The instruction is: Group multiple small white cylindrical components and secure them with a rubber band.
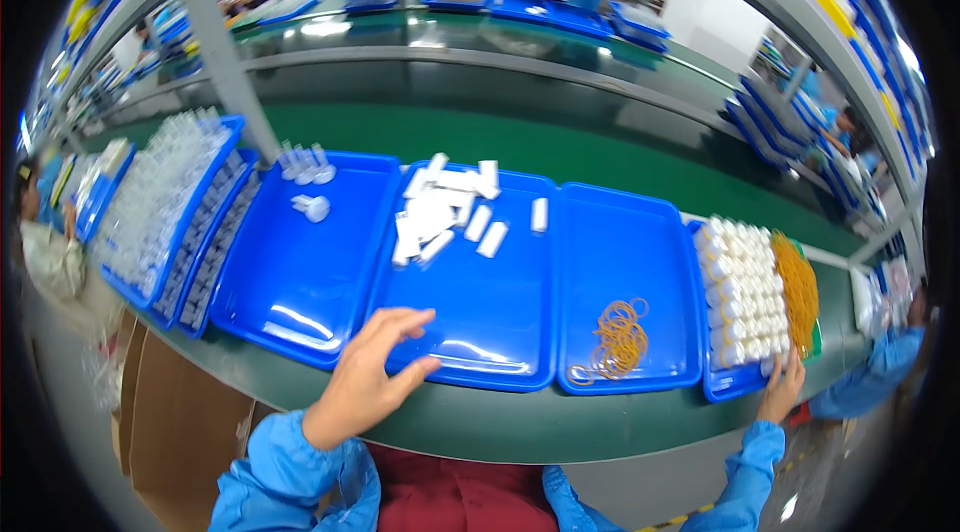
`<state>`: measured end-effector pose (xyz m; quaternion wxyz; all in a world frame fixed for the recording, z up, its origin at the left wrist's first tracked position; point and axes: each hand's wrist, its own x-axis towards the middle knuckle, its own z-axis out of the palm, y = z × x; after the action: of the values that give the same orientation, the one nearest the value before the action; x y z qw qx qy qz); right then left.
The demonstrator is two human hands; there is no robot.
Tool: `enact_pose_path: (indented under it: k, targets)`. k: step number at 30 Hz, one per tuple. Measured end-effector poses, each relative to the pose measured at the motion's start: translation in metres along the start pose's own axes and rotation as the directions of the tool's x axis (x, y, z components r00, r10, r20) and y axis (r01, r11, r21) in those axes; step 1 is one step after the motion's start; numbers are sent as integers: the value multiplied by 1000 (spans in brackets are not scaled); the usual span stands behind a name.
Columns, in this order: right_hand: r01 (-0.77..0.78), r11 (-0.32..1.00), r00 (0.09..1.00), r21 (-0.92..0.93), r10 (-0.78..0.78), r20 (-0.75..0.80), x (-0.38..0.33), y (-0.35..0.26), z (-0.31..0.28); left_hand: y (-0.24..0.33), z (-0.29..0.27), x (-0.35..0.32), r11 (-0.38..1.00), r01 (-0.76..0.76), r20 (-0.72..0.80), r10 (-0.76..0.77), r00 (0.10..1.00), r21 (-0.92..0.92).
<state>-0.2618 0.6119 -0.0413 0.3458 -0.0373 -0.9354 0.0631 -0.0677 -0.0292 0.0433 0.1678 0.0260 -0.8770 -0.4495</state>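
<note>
My left hand (365,377) rests with fingers spread on the near rim of the middle blue tray (480,332) and holds nothing. At the far end of that tray lies a heap of small white tubes (445,212). My right hand (782,387) grips the near corner of the far-right blue tray (728,387), which is packed with rows of white tubes (745,292) and a pile of orange rubber bands (798,292). Between them, another blue tray (625,272) holds a small bunch of rubber bands (617,337).
A left blue tray (300,282) holds a few clear caps (305,172). Further left stand trays of clear parts (160,202). A green conveyor belt (600,147) runs behind. A cardboard box (175,422) sits below left. Other people work at the far benches and beside me.
</note>
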Motion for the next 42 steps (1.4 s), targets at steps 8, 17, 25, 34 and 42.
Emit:
enact_pose_path:
  k: [8, 17, 25, 34, 42]
  targets:
    - [-97, 959, 988, 266, 126, -93, 29, -22, -30, -100, -114, 19, 875, 85, -322, 84, 943, 477]
    - [503, 564, 762, 655, -647, -28, 42, -382, -47, -162, -117, 112, 744, 105, -228, 65, 972, 660]
    - [788, 252, 341, 561, -938, -57, 35, -481, 40, -100, -104, 60, 786, 22, -108, 57, 992, 618]
    - [842, 157, 159, 517, -986, 42, 24, -499, 49, -98, -108, 9, 929, 200, -178, -149, 973, 313]
    - [-3, 404, 524, 915, -778, 346, -6, -475, -20, -71, -82, 0, 982, -4, -369, -67, 927, -188]
